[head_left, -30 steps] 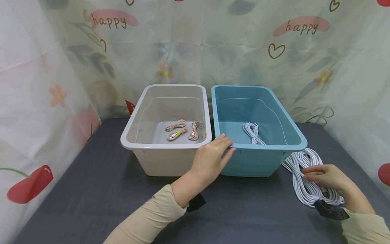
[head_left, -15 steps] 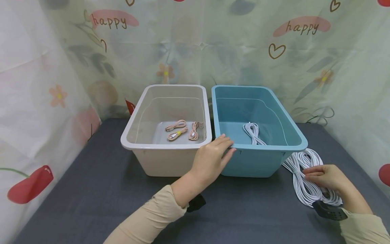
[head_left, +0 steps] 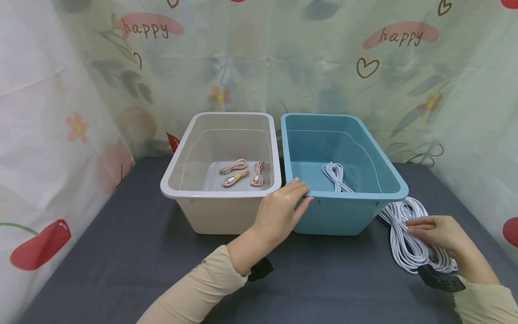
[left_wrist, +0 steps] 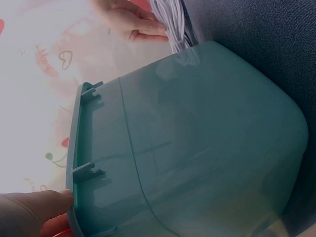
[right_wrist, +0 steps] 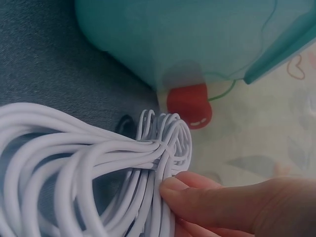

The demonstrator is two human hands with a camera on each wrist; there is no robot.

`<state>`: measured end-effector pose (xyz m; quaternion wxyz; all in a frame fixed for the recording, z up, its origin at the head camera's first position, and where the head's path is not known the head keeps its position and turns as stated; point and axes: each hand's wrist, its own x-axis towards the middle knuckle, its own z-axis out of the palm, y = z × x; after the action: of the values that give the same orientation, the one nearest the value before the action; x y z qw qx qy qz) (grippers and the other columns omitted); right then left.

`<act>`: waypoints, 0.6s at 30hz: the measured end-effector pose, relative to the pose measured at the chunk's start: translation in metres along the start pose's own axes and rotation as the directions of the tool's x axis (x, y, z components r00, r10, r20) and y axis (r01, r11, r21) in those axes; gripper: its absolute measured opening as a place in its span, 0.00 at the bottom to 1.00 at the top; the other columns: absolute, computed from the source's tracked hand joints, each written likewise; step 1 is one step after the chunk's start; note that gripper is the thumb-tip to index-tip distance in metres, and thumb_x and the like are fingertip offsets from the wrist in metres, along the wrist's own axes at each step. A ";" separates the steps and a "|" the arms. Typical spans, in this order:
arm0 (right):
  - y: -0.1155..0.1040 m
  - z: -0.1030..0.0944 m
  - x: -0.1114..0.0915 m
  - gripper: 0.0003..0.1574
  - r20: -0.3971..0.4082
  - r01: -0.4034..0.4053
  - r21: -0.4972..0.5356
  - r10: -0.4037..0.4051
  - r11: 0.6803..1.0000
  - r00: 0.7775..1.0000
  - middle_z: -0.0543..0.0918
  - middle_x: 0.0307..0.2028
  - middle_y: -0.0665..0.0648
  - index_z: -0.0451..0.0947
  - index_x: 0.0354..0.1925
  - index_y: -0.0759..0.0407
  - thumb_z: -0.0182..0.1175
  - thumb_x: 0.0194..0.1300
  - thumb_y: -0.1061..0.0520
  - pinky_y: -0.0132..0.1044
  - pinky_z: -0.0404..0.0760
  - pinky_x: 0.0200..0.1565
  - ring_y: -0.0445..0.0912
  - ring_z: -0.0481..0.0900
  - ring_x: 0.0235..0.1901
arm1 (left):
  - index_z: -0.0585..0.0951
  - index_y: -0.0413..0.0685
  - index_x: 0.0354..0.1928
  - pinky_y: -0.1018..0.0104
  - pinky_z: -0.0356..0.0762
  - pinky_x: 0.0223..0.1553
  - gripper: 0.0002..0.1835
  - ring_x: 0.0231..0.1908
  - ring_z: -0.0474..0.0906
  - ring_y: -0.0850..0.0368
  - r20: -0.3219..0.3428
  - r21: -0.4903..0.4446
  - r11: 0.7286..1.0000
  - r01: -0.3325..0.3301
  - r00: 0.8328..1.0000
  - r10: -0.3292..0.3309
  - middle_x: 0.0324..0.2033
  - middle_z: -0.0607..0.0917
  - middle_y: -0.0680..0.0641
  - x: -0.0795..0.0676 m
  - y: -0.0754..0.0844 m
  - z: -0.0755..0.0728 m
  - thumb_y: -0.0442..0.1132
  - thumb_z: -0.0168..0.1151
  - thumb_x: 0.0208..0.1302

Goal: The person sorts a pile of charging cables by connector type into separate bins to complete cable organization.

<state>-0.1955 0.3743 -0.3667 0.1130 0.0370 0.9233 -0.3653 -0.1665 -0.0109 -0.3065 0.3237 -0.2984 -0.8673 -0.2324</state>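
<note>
My left hand (head_left: 279, 209) holds the near left corner of the blue bin (head_left: 344, 216), with the thumb (left_wrist: 54, 201) at the rim's outside in the left wrist view. On the right, my right hand (head_left: 439, 231) pinches a large coiled bundle of white cable (head_left: 406, 243) near its tied middle. In the right wrist view, thumb and fingers (right_wrist: 197, 197) press on the cable strands. The bundle lies beside the bin, and my wrist covers some of its near end. A smaller coil of white cable (head_left: 335, 174) lies inside the blue bin, partly hidden by the front rim.
A beige bin (head_left: 220, 209) stands left of the blue one, with several small pinkish cables, such as one tied cable (head_left: 256, 174), on its floor. Both bins rest on a dark cloth-covered table (head_left: 121, 252). Patterned curtains (head_left: 259, 54) hang behind and at the sides.
My right hand and the upper part of the white cable bundle have shifted slightly right and up. The left hand and both bins have stayed where they were.
</note>
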 end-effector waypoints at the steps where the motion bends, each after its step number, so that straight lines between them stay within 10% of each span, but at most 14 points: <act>1: -0.001 -0.001 0.000 0.30 -0.007 0.001 -0.006 -0.001 1.000 1.000 0.88 0.29 0.51 0.71 0.52 0.79 0.61 0.61 0.55 0.30 0.80 0.27 0.27 0.78 0.27 | 0.84 0.45 0.41 0.66 0.80 0.50 0.09 0.51 0.81 0.56 0.000 0.001 1.000 -0.001 1.000 0.001 0.40 0.88 0.49 0.000 0.000 0.000 0.40 0.62 0.61; 18: -0.015 -0.019 -0.002 0.39 -0.070 0.026 -0.044 -0.029 0.999 0.997 0.88 0.32 0.50 0.71 0.54 0.75 0.63 0.59 0.44 0.26 0.80 0.31 0.26 0.77 0.28 | 0.84 0.45 0.42 0.66 0.79 0.50 0.10 0.52 0.81 0.55 0.018 -0.008 1.000 0.005 1.000 -0.005 0.41 0.88 0.49 0.001 0.001 -0.002 0.40 0.62 0.61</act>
<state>-0.1994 0.3761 -0.3431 0.0759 0.0348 0.9348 -0.3452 -0.1657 -0.0113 -0.3047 0.3143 -0.2997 -0.8699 -0.2340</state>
